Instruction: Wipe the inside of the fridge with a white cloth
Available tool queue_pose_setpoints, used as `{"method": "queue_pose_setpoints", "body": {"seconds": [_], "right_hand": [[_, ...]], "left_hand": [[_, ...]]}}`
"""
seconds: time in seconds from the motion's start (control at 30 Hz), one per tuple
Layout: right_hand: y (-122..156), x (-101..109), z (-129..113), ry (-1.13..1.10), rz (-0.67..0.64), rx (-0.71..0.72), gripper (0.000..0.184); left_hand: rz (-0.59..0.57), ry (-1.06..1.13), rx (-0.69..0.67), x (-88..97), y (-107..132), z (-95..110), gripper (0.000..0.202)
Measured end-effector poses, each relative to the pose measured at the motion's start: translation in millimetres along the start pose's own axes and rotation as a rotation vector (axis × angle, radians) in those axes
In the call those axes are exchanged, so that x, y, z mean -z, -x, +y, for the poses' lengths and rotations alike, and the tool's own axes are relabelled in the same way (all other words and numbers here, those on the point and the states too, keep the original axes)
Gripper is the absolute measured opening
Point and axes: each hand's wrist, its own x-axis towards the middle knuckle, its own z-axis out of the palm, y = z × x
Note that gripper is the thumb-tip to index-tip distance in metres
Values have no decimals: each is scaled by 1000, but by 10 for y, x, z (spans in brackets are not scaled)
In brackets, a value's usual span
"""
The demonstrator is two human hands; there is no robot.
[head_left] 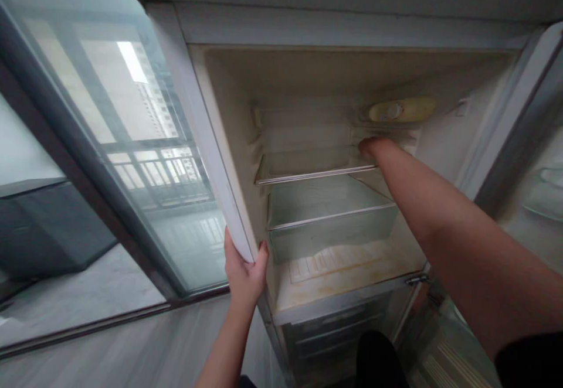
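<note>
In front of me is an open refrigerator [211, 124] with a stained, yellowish interior. My left hand [246, 274] clasps its left side edge low down, thumb on the inner side and fingers on the outer. Deep inside, my right hand [373, 146] is at the right end of the upper glass shelf [308, 162], below the yellowed light and dial cover [402, 109]. It looks curled closed, but its fingers are hidden and blurred, and whatever they hold, if anything, does not show. Lower down sits a second glass shelf [325, 200].
The refrigerator door [534, 142] stands open at the right, with a hinge [417, 279] near the bottom corner. A lower compartment [338, 329] shows beneath. Sliding glass doors [132, 218] with a dark frame are on the left, above a grey floor [145, 347].
</note>
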Motion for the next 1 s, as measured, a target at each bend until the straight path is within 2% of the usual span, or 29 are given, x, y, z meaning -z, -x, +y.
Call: {"method": "queue_pose_setpoints", "body": {"seconds": [0.03,0.1,0.17,0.27,0.33,0.37,0.43,0.5,0.57,0.63,0.7,0.73,0.8,0.87,0.93,1.0], "right_hand": [[96,48,-8,7,-45,-16,27],[304,130,0,17,-56,-45,35],[568,178,22,-19,44,-58,44],[1181,127,-32,-286,381,52,45],[1768,-30,-191,-562,642,222,39],[2100,-150,-309,-700,725,259,35],[2779,-463,-582,-991,664,333,27],[3381,-834,-829,-1160,345,481,22],[3815,-1198,-966,-1276,136,526,23],[4052,-1492,-965,-1329,41,479,22],[4127,-1680,-857,-1297,-11,392,20],[4124,-1732,-783,-1271,-31,347,19],[4090,-1767,-643,-1213,-93,279,17],[4066,-1735,-564,-1139,-166,281,14],[4087,-1664,-580,-1077,-136,325,13],[4152,-1575,-685,-1088,-12,363,14]], "left_hand": [[-13,12,-6,0,-13,12,85],[-43,17,-12,7,-15,56,85],[-81,37,2,25,46,136,84],[-91,30,-25,87,288,336,87],[-86,-19,-108,152,499,496,87],[-131,-18,-152,187,598,567,82],[-348,74,-136,254,765,667,76],[-616,240,51,306,896,688,74],[-817,370,281,342,1019,634,68],[-906,419,409,364,1150,532,50],[-859,438,493,375,1272,415,38],[-815,441,541,378,1317,361,38],[-709,429,607,382,1360,278,42],[-646,418,648,386,1337,246,47],[-629,416,680,389,1274,268,48],[-635,412,684,390,1208,331,43]]}}
